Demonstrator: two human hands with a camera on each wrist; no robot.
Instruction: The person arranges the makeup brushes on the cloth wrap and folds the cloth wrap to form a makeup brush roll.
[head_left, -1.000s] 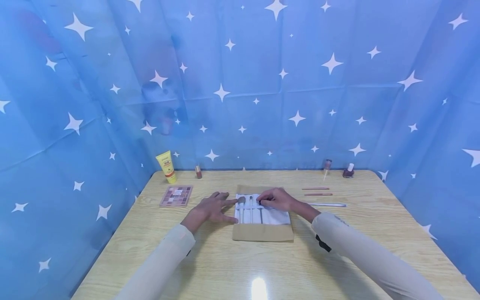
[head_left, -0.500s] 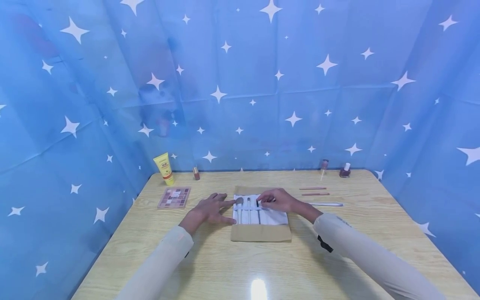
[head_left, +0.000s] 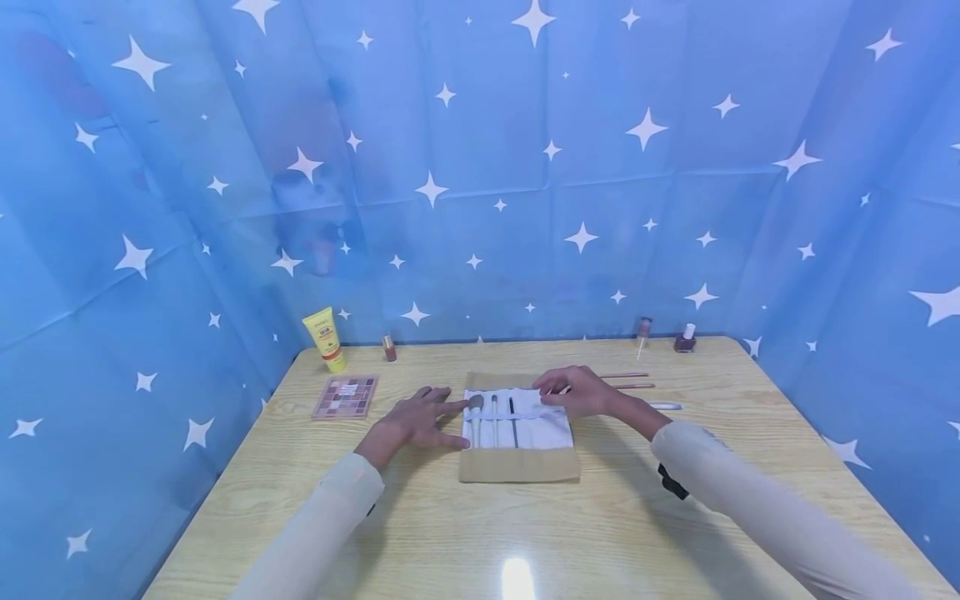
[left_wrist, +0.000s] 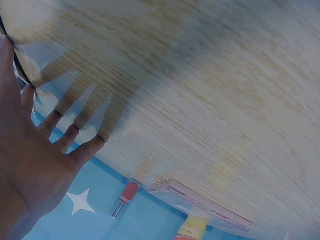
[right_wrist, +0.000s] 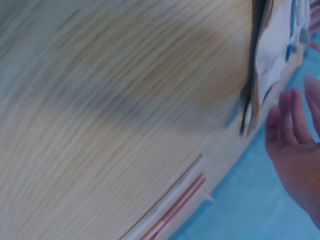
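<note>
A tan makeup brush roll (head_left: 519, 467) with a white lining lies unrolled on the wooden table. Tucked under its band are a fluffy brush (head_left: 476, 404), a slimmer pale-handled brush (head_left: 494, 413) and a thin dark brush (head_left: 513, 422). My left hand (head_left: 420, 421) has its fingers spread, with index and thumb tips at the roll's left edge; the left wrist view shows this hand (left_wrist: 40, 160) holding nothing. Over the roll's upper right corner is my right hand (head_left: 581, 392), fingers loosely bent. In the right wrist view that hand (right_wrist: 297, 160) is empty beside the roll (right_wrist: 275, 47).
Right of the roll lie two thin pink sticks (head_left: 633, 386) and a white-handled tool (head_left: 666, 406), partly hidden by my right hand. An eyeshadow palette (head_left: 345, 397), yellow tube (head_left: 326, 340) and small red bottle (head_left: 389, 348) sit left; nail polish (head_left: 685, 338) stands back right.
My right hand has let go of the thin dark brush and moved right, to the roll's upper corner. The brush stays under the band. My left hand keeps its place at the roll.
</note>
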